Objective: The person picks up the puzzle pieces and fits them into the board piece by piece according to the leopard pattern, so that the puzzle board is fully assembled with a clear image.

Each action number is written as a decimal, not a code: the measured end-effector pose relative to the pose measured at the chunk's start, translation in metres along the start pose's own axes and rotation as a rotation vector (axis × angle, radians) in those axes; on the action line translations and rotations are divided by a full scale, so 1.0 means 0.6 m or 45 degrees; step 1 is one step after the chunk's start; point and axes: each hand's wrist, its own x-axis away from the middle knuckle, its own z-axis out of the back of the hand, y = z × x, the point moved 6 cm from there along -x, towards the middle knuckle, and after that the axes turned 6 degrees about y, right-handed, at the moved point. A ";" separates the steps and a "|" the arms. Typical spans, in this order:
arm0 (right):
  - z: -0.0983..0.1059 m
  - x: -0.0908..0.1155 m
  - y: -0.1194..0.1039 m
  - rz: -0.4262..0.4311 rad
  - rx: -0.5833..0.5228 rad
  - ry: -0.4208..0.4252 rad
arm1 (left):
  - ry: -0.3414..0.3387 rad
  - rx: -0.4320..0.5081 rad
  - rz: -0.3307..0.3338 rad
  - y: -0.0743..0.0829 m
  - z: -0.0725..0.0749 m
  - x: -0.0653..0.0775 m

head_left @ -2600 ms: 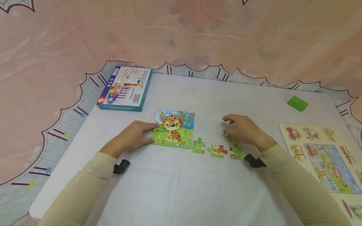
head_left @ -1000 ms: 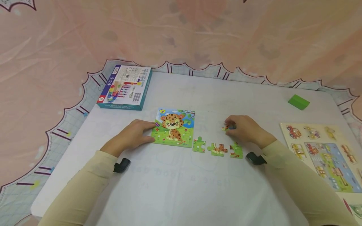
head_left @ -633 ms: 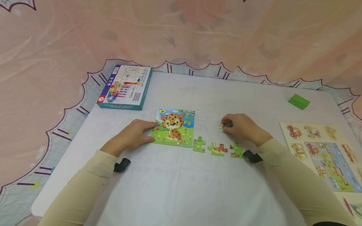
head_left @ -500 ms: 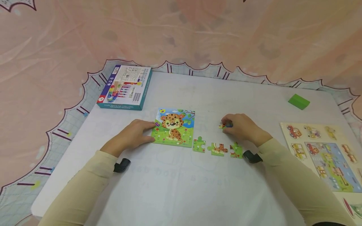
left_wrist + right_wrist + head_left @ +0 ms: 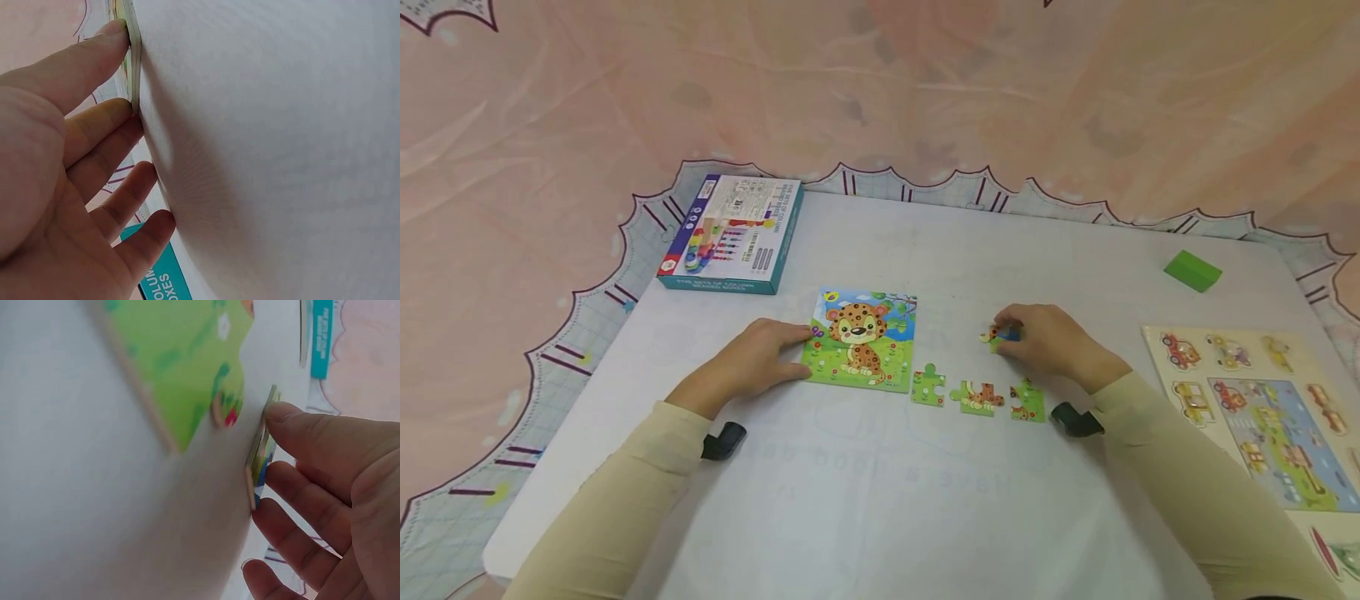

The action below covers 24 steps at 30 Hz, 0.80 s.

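Note:
A square leopard jigsaw puzzle [image 5: 859, 340] lies on the white table. My left hand [image 5: 762, 358] rests at its left edge, thumb and index finger extended and touching the side. In the left wrist view the puzzle's thin edge [image 5: 135, 69] shows against those fingertips. To the right, my right hand [image 5: 1048, 342] pinches a small jigsaw piece [image 5: 994, 335] with blue and green on it. The right wrist view shows this piece [image 5: 259, 465] tilted between thumb and fingers. Three loose pieces lie in a row below: a green one [image 5: 928, 388], a leopard-body one [image 5: 977, 398] and another green one [image 5: 1027, 401].
A flat teal-edged box [image 5: 733, 233] lies at the back left. A green block [image 5: 1192, 271] sits at the back right. On the right lies a wooden vehicle puzzle board [image 5: 1285, 433], and part of another board [image 5: 1337, 550] shows nearer. A patterned pink curtain [image 5: 925, 100] stands behind the table.
My right hand, first spread over the pieces, has come to pinch one jigsaw piece. The hand then shifted slightly left and back right with it. My left hand stays at the puzzle's edge.

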 end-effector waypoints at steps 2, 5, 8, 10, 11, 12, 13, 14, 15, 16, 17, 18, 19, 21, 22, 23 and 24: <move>0.002 0.004 0.006 -0.019 -0.002 -0.006 | -0.002 -0.003 0.004 0.000 0.000 0.000; 0.004 0.008 0.014 -0.027 -0.007 -0.006 | -0.006 -0.008 0.016 0.000 -0.001 0.000; 0.006 0.012 0.019 -0.032 -0.019 0.000 | -0.009 -0.011 0.024 -0.001 -0.001 0.000; 0.006 0.015 0.021 -0.030 -0.023 0.003 | -0.011 -0.010 0.029 -0.001 -0.001 0.000; 0.007 0.016 0.022 -0.034 -0.026 0.004 | -0.011 -0.008 0.032 -0.001 -0.001 -0.001; 0.007 0.017 0.024 -0.042 -0.027 0.005 | -0.010 -0.007 0.028 0.000 -0.001 -0.001; 0.007 0.017 0.024 -0.041 -0.027 0.006 | -0.009 -0.005 0.027 -0.001 -0.001 -0.001; 0.007 0.018 0.024 -0.039 -0.028 0.009 | -0.008 -0.003 0.023 -0.001 -0.001 -0.001; 0.008 0.019 0.024 -0.035 -0.027 0.012 | -0.007 -0.001 0.021 -0.001 -0.001 -0.001; 0.008 0.020 0.025 -0.034 -0.026 0.015 | -0.006 -0.001 0.016 -0.001 -0.001 -0.001; 0.008 0.021 0.025 -0.033 -0.025 0.016 | -0.005 0.000 0.011 -0.001 -0.001 -0.001; 0.009 0.021 0.024 -0.028 -0.023 0.018 | -0.005 0.000 0.008 -0.001 -0.001 -0.001; 0.009 0.022 0.024 -0.025 -0.024 0.020 | -0.005 0.000 0.009 0.000 -0.001 -0.001; 0.009 0.022 0.024 -0.019 -0.025 0.026 | -0.007 -0.004 0.010 0.000 -0.001 0.000; 0.010 0.022 0.024 -0.019 -0.025 0.027 | -0.008 -0.006 0.011 0.001 -0.001 0.000; 0.010 0.022 0.024 -0.018 -0.024 0.029 | -0.009 -0.009 0.011 0.001 -0.001 0.000; 0.010 0.022 0.023 -0.015 -0.023 0.034 | -0.009 -0.012 0.012 0.001 0.000 0.000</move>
